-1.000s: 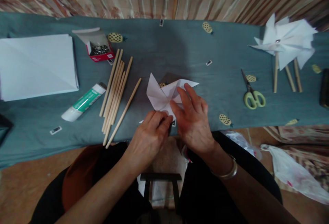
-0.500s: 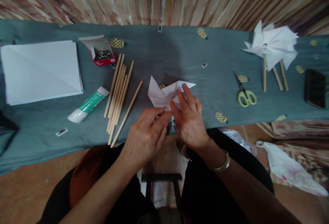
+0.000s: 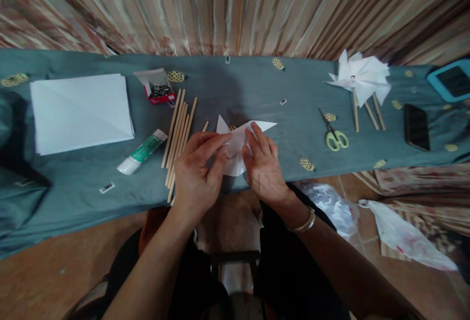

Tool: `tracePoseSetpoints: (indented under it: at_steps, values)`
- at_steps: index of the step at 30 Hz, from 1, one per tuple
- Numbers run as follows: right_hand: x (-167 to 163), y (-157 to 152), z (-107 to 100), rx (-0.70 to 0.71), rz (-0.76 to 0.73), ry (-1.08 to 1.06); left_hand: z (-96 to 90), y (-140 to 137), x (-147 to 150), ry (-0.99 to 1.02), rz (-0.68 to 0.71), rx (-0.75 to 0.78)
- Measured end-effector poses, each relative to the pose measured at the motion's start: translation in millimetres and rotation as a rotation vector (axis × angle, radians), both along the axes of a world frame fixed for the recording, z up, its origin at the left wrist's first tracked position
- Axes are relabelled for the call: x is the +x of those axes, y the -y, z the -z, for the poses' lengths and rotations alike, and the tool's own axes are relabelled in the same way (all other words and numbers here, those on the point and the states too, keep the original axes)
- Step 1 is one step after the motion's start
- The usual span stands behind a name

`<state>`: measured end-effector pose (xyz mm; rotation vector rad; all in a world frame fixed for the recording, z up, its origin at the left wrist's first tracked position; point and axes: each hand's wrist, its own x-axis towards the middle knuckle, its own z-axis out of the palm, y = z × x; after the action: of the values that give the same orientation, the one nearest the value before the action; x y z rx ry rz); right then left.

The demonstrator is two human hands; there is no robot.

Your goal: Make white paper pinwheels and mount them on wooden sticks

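A white paper pinwheel [image 3: 237, 166] with folded, pointed blades lies at the table's front edge between my hands. My left hand [image 3: 200, 168] pinches its left side, thumb and fingers closed near a blade. On the right, my right hand [image 3: 263, 163] holds the paper, with its fingertips bent over a fold and its thumb close to the centre. My fingers cover part of the folds and the middle. One wooden stick [image 3: 205, 126] shows only its tip behind my left hand. A bundle of wooden sticks [image 3: 179, 134] lies just left of that hand.
At left are stacked white paper [image 3: 82, 114], a glue tube [image 3: 142, 152] and a red box [image 3: 159, 92] of small metal pieces. Rightward lie scissors [image 3: 334, 136], finished pinwheels [image 3: 363, 78] on sticks, a phone [image 3: 416, 126] and a blue-framed device [image 3: 451, 80]. Plastic bags [image 3: 411, 239] rest on the floor.
My left hand has moved from the pinwheel's lower edge up to its left side, and now covers most of the single stick. The right hand stays on the paper. The view has shifted.
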<state>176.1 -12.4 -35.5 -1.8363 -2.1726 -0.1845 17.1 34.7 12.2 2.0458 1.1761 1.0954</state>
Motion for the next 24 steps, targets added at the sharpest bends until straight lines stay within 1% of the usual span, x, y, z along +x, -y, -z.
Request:
tracePoseSetpoints:
  at_steps: [6, 10, 13, 16, 20, 24]
  values:
    - [-2.2, 0.0, 2.9, 0.051, 0.014, 0.010, -0.1, 2.9, 2.1, 0.029, -0.023, -0.017]
    - [3.1, 5.6, 4.0, 0.109, 0.056, -0.060, 1.4, 5.2, 1.8, 0.039, -0.025, -0.033]
    - [6.4, 9.0, 5.6, 0.124, 0.102, -0.128, 4.4, 6.3, 2.5, 0.020, -0.021, -0.063]
    - [7.4, 9.1, 6.4, 0.108, 0.126, -0.178, 10.9, 7.1, 4.3, -0.063, 0.049, -0.066]
    - [8.2, 6.9, 5.7, 0.097, 0.147, -0.245, 22.3, 11.6, 8.0, -0.203, 0.150, 0.025]
    - [10.9, 6.1, 3.4, 0.097, 0.151, -0.274, 30.1, 17.7, 11.0, -0.253, 0.200, 0.051]
